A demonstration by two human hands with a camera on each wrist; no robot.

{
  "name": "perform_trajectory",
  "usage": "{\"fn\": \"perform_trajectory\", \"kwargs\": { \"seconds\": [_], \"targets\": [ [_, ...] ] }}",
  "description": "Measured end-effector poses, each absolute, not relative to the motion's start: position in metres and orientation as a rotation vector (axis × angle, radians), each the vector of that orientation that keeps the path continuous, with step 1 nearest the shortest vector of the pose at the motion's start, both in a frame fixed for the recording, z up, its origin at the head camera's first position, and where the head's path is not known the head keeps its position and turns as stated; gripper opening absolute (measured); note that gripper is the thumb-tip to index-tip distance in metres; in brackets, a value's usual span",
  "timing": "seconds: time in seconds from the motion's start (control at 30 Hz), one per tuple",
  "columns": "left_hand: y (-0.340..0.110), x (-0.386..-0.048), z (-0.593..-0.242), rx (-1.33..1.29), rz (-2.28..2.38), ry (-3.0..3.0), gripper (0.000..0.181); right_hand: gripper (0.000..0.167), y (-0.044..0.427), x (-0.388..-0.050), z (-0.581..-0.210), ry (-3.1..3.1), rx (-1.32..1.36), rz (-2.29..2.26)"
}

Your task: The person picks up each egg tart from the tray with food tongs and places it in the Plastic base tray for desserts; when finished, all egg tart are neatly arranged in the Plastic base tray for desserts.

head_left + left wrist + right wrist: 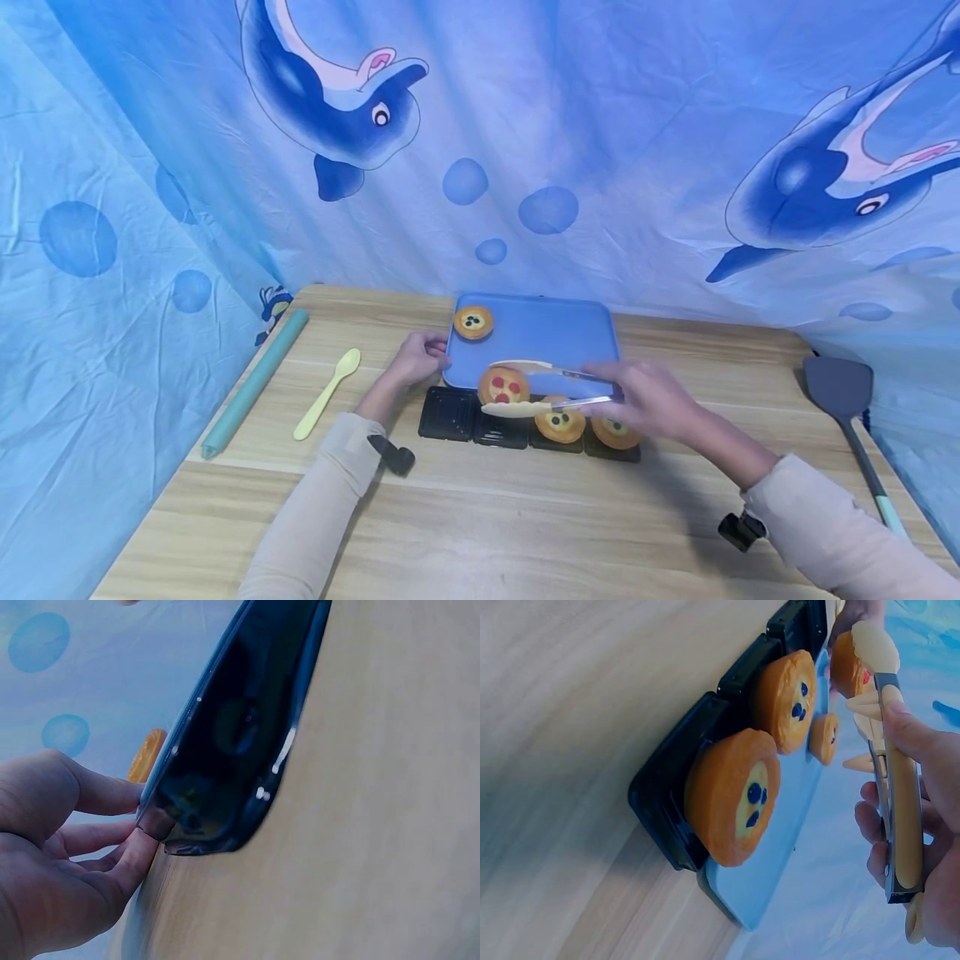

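My right hand grips the tongs, whose pale tips hold a tart with red berries above the near edge of the blue tray. In the right wrist view, the tongs lie between the thumb and fingers of that hand. At the tray's left edge, my left hand pinches the rim; its fingers show in the left wrist view, where the hand is beside a dark glossy container. Another tart sits in the tray's far left corner.
Along the tray's near side runs a row of black square holders; its two right ones carry tarts with dark berries. Farther left lie a yellow spoon and a green roll. A dark spatula is at the right edge.
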State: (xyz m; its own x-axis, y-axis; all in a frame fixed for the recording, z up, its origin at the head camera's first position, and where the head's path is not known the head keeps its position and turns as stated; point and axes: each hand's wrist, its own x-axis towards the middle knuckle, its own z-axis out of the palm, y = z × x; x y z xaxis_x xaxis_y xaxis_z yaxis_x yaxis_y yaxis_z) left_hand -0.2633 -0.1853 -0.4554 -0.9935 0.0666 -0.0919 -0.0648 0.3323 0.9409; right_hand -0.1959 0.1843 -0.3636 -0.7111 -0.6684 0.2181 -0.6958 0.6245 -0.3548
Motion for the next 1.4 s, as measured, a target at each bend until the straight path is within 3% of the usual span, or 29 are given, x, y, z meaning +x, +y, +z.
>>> {"fn": "perform_trajectory", "kwargs": {
  "seconds": [0.9,1.27,1.4],
  "targets": [
    [-0.184,-0.263,-0.452,0.002,1.710,2.505,0.049,0.054,0.180,-0.192,-0.383,-2.854,1.242,0.655],
    [-0.184,-0.263,-0.451,0.008,1.707,2.514,0.049,0.085,0.181,-0.188,-0.376,-2.920,1.077,0.724],
    [-0.185,-0.262,-0.453,-0.001,1.720,2.499,0.050,0.087,0.184,-0.187,-0.376,-2.884,1.080,0.749]
  ]
}}
